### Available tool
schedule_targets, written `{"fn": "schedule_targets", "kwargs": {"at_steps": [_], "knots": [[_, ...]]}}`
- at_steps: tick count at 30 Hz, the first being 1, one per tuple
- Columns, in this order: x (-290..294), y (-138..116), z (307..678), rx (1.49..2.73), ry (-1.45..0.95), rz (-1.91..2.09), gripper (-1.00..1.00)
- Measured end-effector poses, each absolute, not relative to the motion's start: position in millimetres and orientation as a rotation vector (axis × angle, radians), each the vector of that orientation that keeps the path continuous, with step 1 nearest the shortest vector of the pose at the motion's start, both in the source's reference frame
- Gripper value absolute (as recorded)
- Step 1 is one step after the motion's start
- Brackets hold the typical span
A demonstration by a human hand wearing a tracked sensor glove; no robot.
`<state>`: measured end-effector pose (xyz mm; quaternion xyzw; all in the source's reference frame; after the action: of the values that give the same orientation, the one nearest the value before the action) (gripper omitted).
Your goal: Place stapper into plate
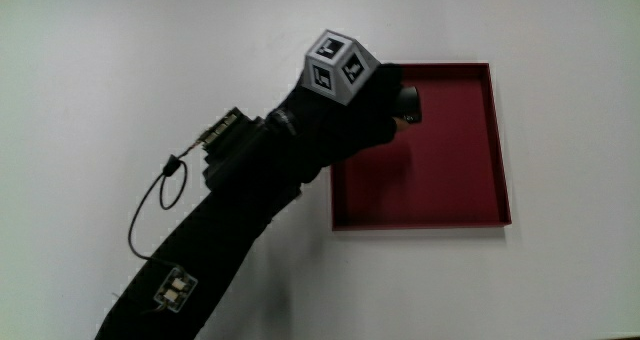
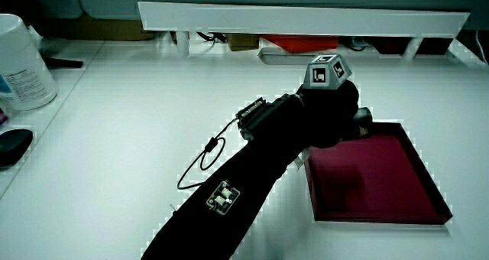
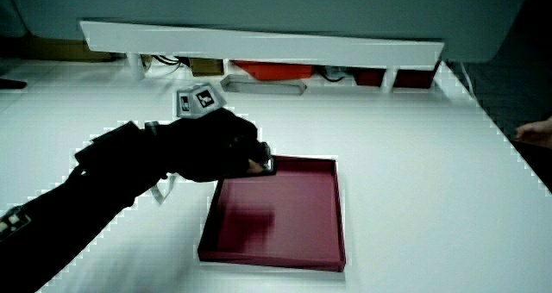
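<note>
On the table [image 1: 120, 60], the hand [image 1: 365, 105] holds the stapler [image 1: 408, 102] over the red tray [image 1: 470, 195].

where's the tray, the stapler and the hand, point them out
tray [image 1: 450, 180], main view, bare red floor
stapler [image 1: 409, 102], main view, dark end showing past the fingers
hand [image 1: 365, 115], main view, back of the glove

Matt black cloth glove on hand [image 1: 370, 105] — smooth dark-red tray [image 1: 470, 150], plastic-looking, on smooth white table [image 1: 560, 30], faintly glossy; hard printed cube [image 1: 338, 68] on glove.
</note>
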<state>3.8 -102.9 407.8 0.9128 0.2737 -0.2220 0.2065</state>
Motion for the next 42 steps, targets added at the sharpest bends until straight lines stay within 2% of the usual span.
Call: {"fn": "schedule_targets", "kwargs": {"at_steps": [1, 4, 9, 32, 38, 42], "knots": [[8, -101, 411, 2.564, 0.786, -0.571, 0.0], [16, -95, 422, 2.461, 0.778, -0.581, 0.0], [24, -91, 445, 2.369, 0.823, -0.589, 0.0], [35, -82, 470, 2.322, 0.836, -0.522, 0.0], [31, -81, 472, 2.322, 0.821, -0.545, -0.46], [24, -83, 458, 2.346, 0.827, -0.566, -0.77]]}}
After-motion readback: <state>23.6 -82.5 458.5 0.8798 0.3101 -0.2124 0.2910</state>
